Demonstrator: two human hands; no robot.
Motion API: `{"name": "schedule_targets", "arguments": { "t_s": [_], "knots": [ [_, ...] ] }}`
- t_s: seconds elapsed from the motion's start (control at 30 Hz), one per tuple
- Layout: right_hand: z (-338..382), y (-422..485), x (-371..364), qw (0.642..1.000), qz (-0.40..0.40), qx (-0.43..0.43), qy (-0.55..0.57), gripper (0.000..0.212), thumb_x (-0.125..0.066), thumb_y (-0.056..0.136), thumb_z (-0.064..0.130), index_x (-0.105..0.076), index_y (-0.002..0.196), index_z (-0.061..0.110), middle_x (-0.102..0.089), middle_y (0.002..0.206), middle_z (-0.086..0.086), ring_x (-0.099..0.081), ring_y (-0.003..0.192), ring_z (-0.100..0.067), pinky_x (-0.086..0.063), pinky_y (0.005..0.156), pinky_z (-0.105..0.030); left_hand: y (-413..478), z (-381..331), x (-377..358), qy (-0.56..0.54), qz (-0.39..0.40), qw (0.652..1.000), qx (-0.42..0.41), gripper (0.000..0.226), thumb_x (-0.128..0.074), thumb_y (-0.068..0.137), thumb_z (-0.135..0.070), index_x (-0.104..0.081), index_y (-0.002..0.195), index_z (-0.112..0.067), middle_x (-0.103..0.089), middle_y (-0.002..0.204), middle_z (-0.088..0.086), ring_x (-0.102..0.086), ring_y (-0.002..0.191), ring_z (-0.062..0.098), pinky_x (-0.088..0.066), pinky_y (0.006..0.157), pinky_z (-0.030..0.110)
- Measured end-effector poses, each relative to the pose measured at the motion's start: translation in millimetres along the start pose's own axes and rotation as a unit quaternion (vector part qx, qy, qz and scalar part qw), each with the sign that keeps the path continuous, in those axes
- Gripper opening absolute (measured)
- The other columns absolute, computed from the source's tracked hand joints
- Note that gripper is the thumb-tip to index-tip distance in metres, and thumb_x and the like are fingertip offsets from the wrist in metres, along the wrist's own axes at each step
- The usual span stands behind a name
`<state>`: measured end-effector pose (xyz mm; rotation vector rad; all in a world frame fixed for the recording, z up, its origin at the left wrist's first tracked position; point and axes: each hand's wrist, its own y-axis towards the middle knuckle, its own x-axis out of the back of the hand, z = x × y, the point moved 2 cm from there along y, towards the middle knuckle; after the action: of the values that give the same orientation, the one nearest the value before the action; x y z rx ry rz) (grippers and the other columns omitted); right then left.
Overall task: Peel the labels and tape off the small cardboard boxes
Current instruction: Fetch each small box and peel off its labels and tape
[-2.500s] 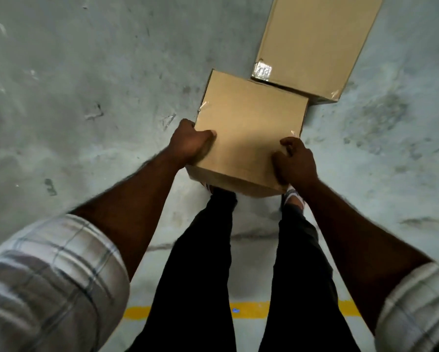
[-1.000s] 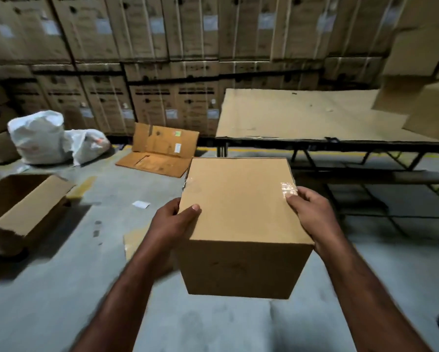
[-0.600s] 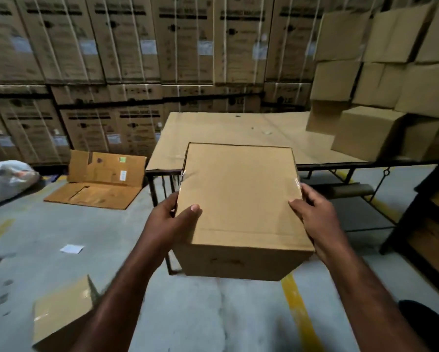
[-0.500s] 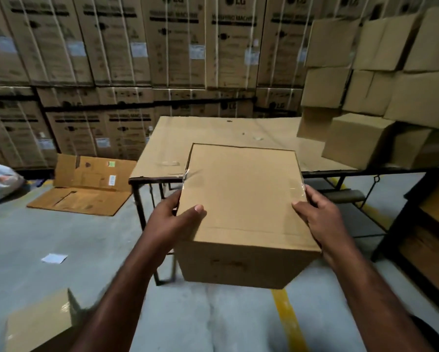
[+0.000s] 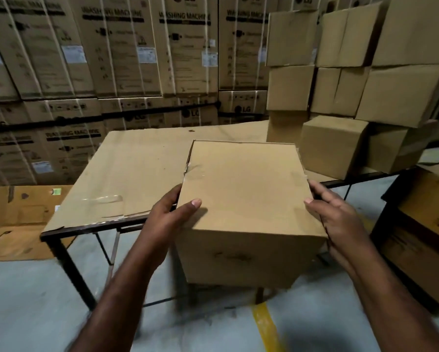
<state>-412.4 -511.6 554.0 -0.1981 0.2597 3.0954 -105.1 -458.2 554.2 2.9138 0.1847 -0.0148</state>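
Observation:
I hold a plain brown cardboard box (image 5: 244, 199) in the air in front of me, its near end over the floor and its far end over the table's front edge. My left hand (image 5: 167, 219) grips its left side with the thumb on top. My right hand (image 5: 337, 217) presses against its right side, fingers spread along the edge. A strip of clear tape (image 5: 188, 171) shows at the box's upper left edge. Several similar small boxes (image 5: 332, 146) are stacked at the right on the table.
A metal-framed table (image 5: 137, 168) covered with a cardboard sheet stands straight ahead. Tall washing-machine cartons (image 5: 117, 52) line the wall behind. Flattened cardboard (image 5: 15, 219) lies on the floor at left. A dark rack with boxes (image 5: 421, 235) stands at right. A yellow line (image 5: 266, 326) marks the floor.
I lifted the box from the floor and carried it toward the table. The table and the stacked boxes are now closer. Both hands keep the same grip.

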Motion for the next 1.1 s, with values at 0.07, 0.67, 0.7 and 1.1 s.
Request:
{"name": "schedule_targets", "arguments": {
  "t_s": [0.07,0.67,0.7,1.1],
  "knots": [
    [-3,43,-3,1.0,-0.011,0.015,0.001,0.047,-0.053,0.095,0.002,-0.053,0.139,0.02,-0.076,0.099,0.012,-0.071,0.093,-0.006,-0.054,0.073,-0.019,47,8,-2,-0.007,0.011,1.0,-0.008,0.041,-0.062,0.094,-0.016,-0.06,0.134,-0.024,-0.073,0.119,-0.005,-0.07,0.106,0.013,-0.054,0.074,0.018],
    [-21,362,-22,0.993,0.024,0.045,0.107,0.047,-0.043,0.098,0.001,-0.044,0.144,0.011,-0.061,0.127,-0.006,-0.067,0.086,-0.004,-0.05,0.057,-0.012,376,76,-18,-0.068,0.015,0.995,-0.072,0.06,-0.061,0.087,-0.012,-0.048,0.146,-0.01,-0.059,0.142,0.006,-0.055,0.131,0.025,-0.051,0.097,0.032],
    [-23,383,-22,0.992,0.025,0.05,0.112,0.047,-0.042,0.099,0.002,-0.044,0.145,0.011,-0.062,0.13,-0.007,-0.068,0.09,-0.006,-0.05,0.059,-0.012,389,77,-20,-0.086,-0.006,0.993,-0.074,0.062,-0.064,0.085,-0.011,-0.048,0.145,-0.008,-0.059,0.142,0.006,-0.054,0.133,0.024,-0.051,0.099,0.03],
    [-116,616,-47,0.992,0.11,-0.04,-0.041,0.05,-0.057,0.095,0.008,-0.047,0.144,0.004,-0.054,0.14,-0.007,-0.054,0.114,-0.012,-0.046,0.077,-0.006,540,128,-49,0.014,-0.151,0.988,0.021,0.048,-0.049,0.095,0.01,-0.049,0.142,-0.001,-0.057,0.138,0.014,-0.066,0.082,-0.006,-0.052,0.074,0.008]
  ]
}}
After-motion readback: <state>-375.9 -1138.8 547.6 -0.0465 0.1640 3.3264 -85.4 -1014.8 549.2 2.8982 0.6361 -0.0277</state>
